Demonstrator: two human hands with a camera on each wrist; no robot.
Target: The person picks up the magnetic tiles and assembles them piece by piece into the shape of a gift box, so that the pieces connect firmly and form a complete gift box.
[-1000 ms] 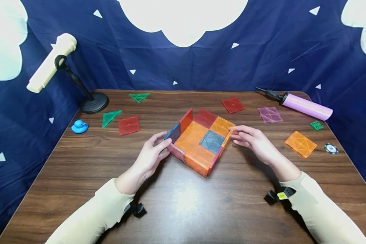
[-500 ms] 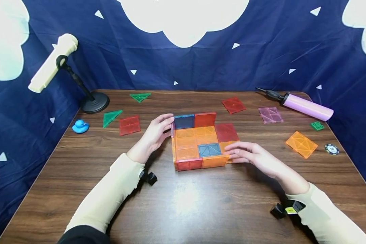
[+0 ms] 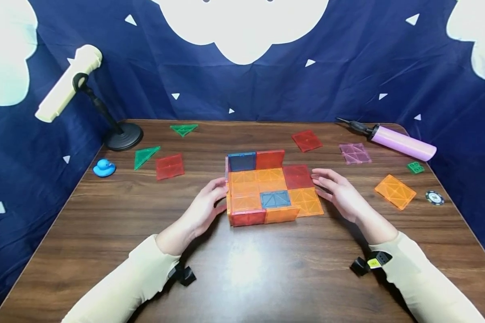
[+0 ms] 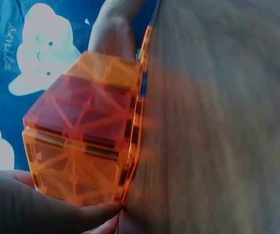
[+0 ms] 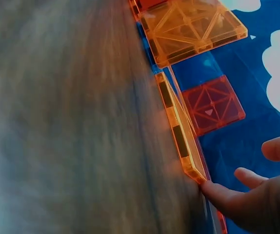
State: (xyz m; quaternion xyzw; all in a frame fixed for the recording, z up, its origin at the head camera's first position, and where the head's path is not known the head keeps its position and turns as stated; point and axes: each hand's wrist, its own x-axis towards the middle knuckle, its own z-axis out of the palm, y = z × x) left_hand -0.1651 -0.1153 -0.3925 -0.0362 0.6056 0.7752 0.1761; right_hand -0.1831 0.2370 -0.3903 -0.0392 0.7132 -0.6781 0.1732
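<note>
Translucent magnetic tiles form a shallow structure (image 3: 244,188) on the table. Blue (image 3: 242,162) and red (image 3: 270,160) tiles stand upright along its far side. Along the near side stand a red tile (image 3: 248,218) and an orange tile (image 3: 282,214). Flat red (image 3: 298,176) and orange (image 3: 306,202) tiles extend from its open right side. My left hand (image 3: 205,206) rests its fingertips against the left wall; in the left wrist view the thumb (image 4: 81,214) lies along that wall's orange tile (image 4: 74,168). At the right, my right hand (image 3: 341,195) has relaxed fingers touching the flat tiles' edge.
Loose red (image 3: 169,167), green (image 3: 146,157), purple (image 3: 354,153) and orange (image 3: 395,192) tiles lie around the structure. A blue rubber duck (image 3: 104,168) and a microphone on a stand (image 3: 123,136) are at left. A purple hand pump (image 3: 404,141), green brick (image 3: 415,168) and poker chip (image 3: 434,198) lie at right.
The tile structure has turned from a diagonal angle to square with the table. My left hand has slid nearer along the left wall; my right hand has moved from the near right corner farther back.
</note>
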